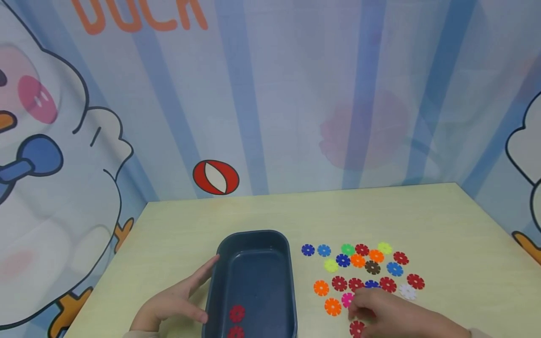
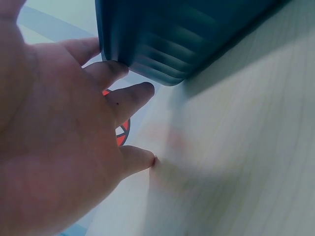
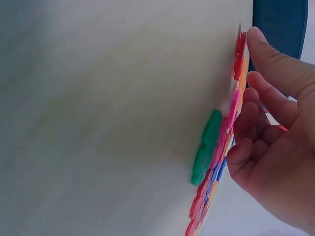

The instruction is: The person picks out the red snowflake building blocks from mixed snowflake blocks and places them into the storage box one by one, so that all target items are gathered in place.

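My left hand (image 1: 175, 300) rests against the left wall of a dark blue tray (image 1: 262, 281), its fingers spread. In the left wrist view, the fingertips touch the side of the tray (image 2: 152, 39). Inside the tray lie two red notched discs (image 1: 237, 313), like plastic snowflake connectors. Over the near part of the loose discs, my right hand (image 1: 393, 312) hovers low with fingers loosely bent. Its thumb tip is right at a red disc (image 3: 240, 42) in the right wrist view, thumb and forefinger apart. A pink disc (image 1: 347, 300) lies beside the hand.
Several colored discs (image 1: 357, 261) lie scattered on the pale wooden table (image 1: 190, 225), right of the tray. A green disc (image 3: 206, 147) appears nearest the right wrist camera. A printed cloth (image 1: 296, 94) stands behind the table and at its sides.
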Demonstrator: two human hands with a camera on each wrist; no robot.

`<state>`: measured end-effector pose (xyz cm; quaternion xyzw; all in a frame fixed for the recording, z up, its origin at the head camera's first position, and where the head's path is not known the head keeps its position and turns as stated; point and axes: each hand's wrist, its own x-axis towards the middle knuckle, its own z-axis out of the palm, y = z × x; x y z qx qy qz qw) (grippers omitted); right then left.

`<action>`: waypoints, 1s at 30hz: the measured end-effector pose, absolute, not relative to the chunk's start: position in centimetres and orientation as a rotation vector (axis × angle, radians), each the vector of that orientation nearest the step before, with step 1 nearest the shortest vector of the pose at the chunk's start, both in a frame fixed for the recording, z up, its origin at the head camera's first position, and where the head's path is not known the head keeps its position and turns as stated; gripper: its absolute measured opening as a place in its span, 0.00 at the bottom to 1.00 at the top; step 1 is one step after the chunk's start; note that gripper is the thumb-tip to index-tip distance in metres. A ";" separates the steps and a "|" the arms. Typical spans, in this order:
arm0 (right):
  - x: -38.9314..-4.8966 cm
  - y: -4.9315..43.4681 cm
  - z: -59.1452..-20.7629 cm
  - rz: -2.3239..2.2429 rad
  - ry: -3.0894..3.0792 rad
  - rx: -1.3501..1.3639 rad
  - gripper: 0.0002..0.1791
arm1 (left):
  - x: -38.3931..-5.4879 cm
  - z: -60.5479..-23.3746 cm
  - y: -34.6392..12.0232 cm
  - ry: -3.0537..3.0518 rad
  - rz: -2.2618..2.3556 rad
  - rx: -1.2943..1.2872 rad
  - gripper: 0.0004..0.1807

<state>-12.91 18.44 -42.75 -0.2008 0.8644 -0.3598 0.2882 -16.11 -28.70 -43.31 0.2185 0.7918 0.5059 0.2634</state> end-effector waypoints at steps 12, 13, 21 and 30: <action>-13.1 18.2 -42.8 -0.881 2.322 -0.589 0.11 | -16.3 -43.4 -28.8 2.137 1.364 0.682 0.60; -13.1 18.2 -42.8 -0.880 2.323 -0.593 0.11 | -16.3 -43.4 -28.8 2.134 1.365 0.681 0.60; -13.0 18.1 -42.5 -0.909 2.283 -0.568 0.10 | -16.2 -43.3 -28.8 2.128 1.380 0.661 0.59; -13.7 17.9 -42.0 -0.946 2.233 -0.725 0.08 | -16.2 -43.4 -28.8 2.137 1.380 0.687 0.59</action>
